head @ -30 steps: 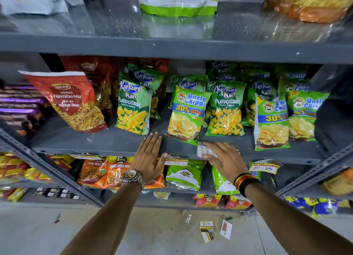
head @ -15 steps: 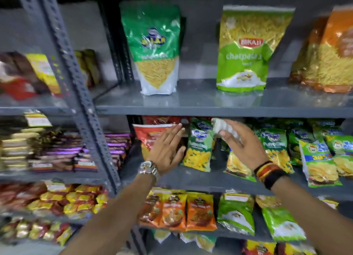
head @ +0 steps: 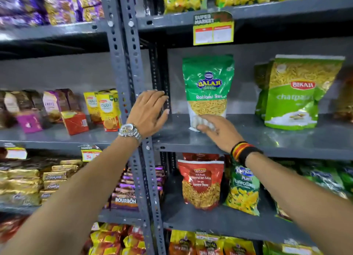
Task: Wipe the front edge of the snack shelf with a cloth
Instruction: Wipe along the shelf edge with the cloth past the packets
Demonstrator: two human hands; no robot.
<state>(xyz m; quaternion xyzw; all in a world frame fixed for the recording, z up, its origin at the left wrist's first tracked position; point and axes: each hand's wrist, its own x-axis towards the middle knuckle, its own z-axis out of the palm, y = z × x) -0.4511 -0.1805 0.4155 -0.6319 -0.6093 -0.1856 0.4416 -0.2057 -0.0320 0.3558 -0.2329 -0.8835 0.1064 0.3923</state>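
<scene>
The grey metal snack shelf (head: 286, 140) runs across the right half at chest height. My right hand (head: 219, 133) lies on its top near the left end and presses a small white cloth (head: 198, 122) against the shelf, right in front of a green Balaji bag (head: 207, 86). My left hand (head: 148, 112), with a silver watch on the wrist, rests flat with fingers spread on the perforated grey upright (head: 131, 69) at the shelf's left end. It holds nothing.
A green Bikaji bag (head: 294, 94) stands further right on the same shelf. A yellow price tag (head: 213, 30) hangs from the shelf above. A red Navratan Mix bag (head: 200, 184) and Puffcorn bags sit below. Biscuit packs (head: 107, 109) fill the left rack.
Both hands have risen from the lower chips shelf to the shelf above. The right hand now presses the cloth on that shelf; the left moved onto the upright. The view shifted up and left.
</scene>
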